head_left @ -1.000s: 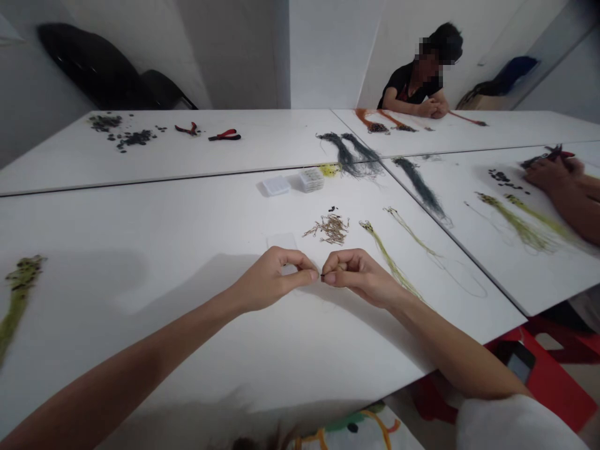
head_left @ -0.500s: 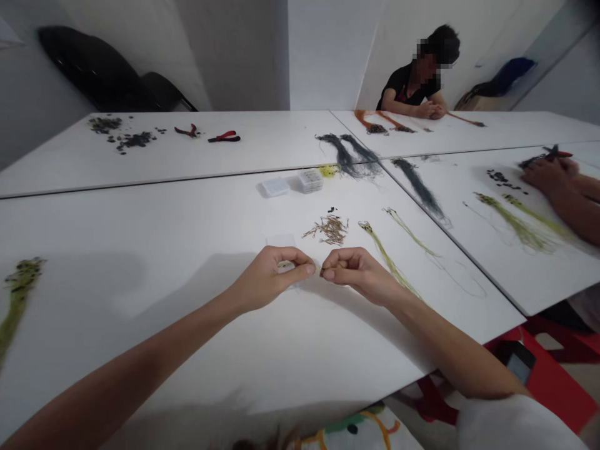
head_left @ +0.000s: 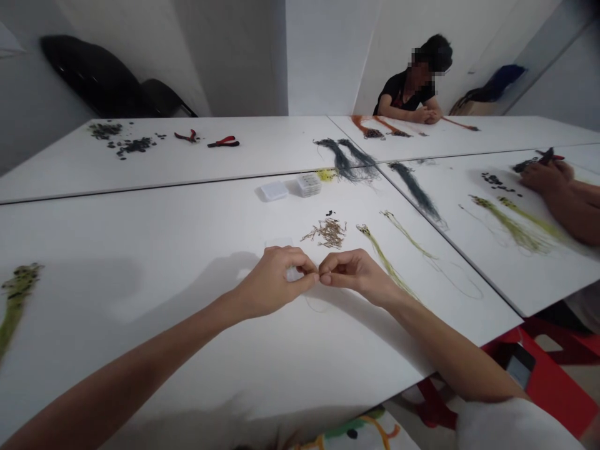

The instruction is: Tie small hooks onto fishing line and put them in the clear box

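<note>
My left hand (head_left: 281, 278) is pinched closed, thumb against forefinger, and its fingertips meet those of my right hand (head_left: 351, 273). My right hand is pinched too. What the fingertips hold is too small to make out; a thin pale line seems to hang in a loop below them. Partly hidden behind my left hand lies a clear plastic box (head_left: 280, 242). Just beyond the hands is a pile of small brass-coloured metal pieces (head_left: 329, 233), with a few black bits (head_left: 330, 213) above it. A bundle of yellow-green strands (head_left: 382, 255) lies beside my right hand.
Two small plastic boxes, one a lid-like piece (head_left: 274, 191) and one stacked (head_left: 308, 184), stand farther back. Dark strand bundles (head_left: 344, 159) lie near the table seam. Red-handled pliers (head_left: 224, 142) rest at the back. A co-worker's hands (head_left: 546, 175) work at right; another person (head_left: 417, 94) sits opposite.
My hands have come together; the small gap between their fingertips has closed. The left hand has shifted slightly right. The view has tilted a little.
</note>
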`<state>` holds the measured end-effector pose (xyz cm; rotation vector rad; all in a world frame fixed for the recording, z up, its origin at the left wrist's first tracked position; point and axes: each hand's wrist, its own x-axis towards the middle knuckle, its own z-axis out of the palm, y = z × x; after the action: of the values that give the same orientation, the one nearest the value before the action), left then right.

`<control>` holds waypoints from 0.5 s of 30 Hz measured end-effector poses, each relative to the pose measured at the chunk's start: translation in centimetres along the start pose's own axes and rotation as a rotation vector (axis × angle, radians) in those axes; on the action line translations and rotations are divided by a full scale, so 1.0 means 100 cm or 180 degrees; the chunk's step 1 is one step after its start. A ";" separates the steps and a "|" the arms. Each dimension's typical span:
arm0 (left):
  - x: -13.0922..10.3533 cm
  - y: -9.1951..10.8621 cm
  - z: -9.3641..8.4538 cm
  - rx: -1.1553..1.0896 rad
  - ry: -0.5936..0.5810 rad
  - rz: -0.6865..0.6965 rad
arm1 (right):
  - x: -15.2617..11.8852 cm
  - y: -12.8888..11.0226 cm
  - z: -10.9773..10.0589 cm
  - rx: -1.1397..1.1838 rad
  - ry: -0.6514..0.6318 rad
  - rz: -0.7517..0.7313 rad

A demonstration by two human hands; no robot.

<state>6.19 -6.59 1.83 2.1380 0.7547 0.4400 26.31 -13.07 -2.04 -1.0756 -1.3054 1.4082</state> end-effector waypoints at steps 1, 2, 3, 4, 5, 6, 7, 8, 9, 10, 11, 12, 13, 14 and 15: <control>0.000 0.000 0.001 -0.0138 0.0065 -0.0074 | 0.000 -0.001 0.000 0.0016 0.0027 -0.0041; 0.000 0.000 0.003 -0.0362 0.0116 -0.0175 | 0.001 -0.002 0.000 0.0050 0.0063 -0.0106; 0.001 0.000 0.006 -0.0666 0.0125 -0.0273 | 0.001 -0.002 0.000 0.0097 0.0106 -0.0186; 0.001 0.000 0.009 -0.1028 0.0087 -0.0340 | 0.001 -0.003 -0.001 0.0159 0.0166 -0.0277; 0.002 0.000 0.013 -0.1414 0.0012 -0.0369 | 0.002 -0.003 -0.001 0.0232 0.0243 -0.0369; 0.003 0.000 0.017 -0.1786 -0.0089 -0.0375 | 0.002 -0.002 -0.002 0.0308 0.0331 -0.0455; 0.004 0.000 0.022 -0.2109 -0.0179 -0.0367 | 0.003 -0.001 -0.003 0.0379 0.0440 -0.0530; 0.005 0.000 0.026 -0.2362 -0.0253 -0.0365 | 0.003 -0.001 -0.005 0.0437 0.0558 -0.0590; 0.006 0.001 0.031 -0.2542 -0.0310 -0.0373 | 0.004 -0.001 -0.008 0.0488 0.0675 -0.0632; 0.006 0.001 0.035 -0.2656 -0.0360 -0.0393 | 0.004 -0.001 -0.012 0.0542 0.0769 -0.0663; 0.006 0.000 0.038 -0.2708 -0.0426 -0.0416 | 0.005 -0.002 -0.016 0.0610 0.0826 -0.0683; 0.005 0.000 0.041 -0.2704 -0.0514 -0.0428 | 0.005 -0.004 -0.021 0.0699 0.0851 -0.0704; 0.005 -0.001 0.044 -0.2655 -0.0610 -0.0430 | 0.004 -0.007 -0.026 0.0809 0.0855 -0.0732; 0.003 -0.003 0.046 -0.2570 -0.0711 -0.0432 | 0.004 -0.010 -0.032 0.0925 0.0857 -0.0776; 0.002 -0.005 0.047 -0.2457 -0.0798 -0.0440 | 0.003 -0.013 -0.038 0.1018 0.0882 -0.0832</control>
<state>8.68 -8.93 -1.47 1.3742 0.4748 0.3108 29.99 -11.93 -0.93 -0.8171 -0.9441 1.1750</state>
